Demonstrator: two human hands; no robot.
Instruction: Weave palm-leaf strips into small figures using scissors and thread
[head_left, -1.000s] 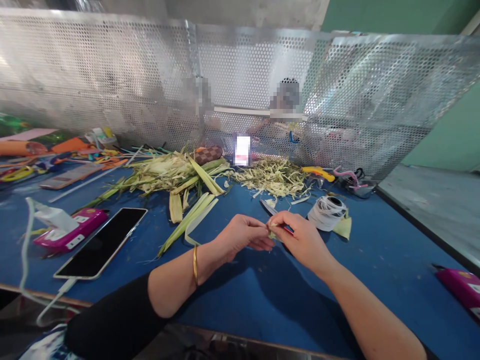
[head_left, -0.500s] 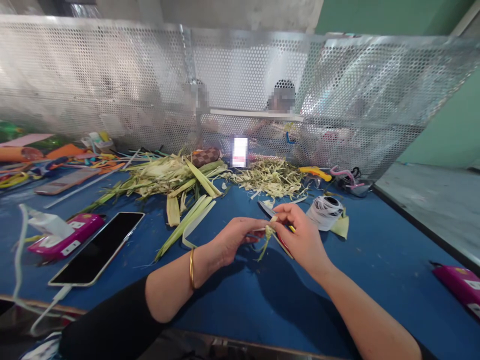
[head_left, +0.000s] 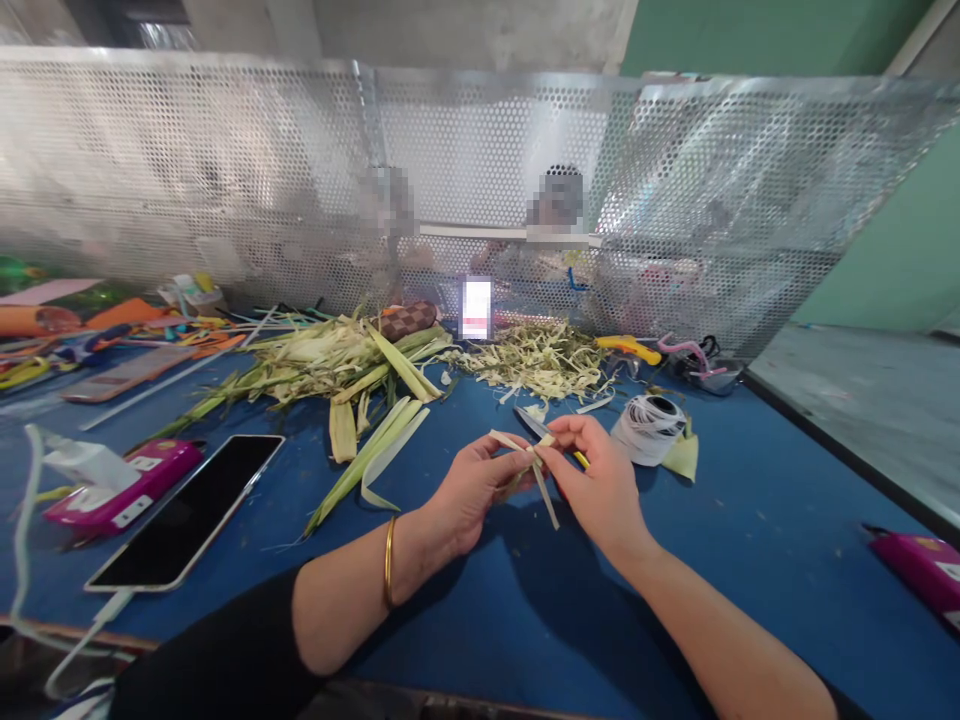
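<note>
- left hand (head_left: 471,492), right hand (head_left: 606,488): each grip pinched closed on strips (head_left: 547,497) left of the spool (head_left: 648,430)
- strips look unfinished
- leaves (head_left: 322,352) lie farther left of the spool

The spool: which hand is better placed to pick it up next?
Probably the right hand: it is beside the spool, while the left hand is farther away. Both hold the strip, though.

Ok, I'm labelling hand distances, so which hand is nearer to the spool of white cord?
Right. The right hand is just left of the spool of white cord and slightly nearer the camera; the left hand is farther left, past the right hand.
</note>
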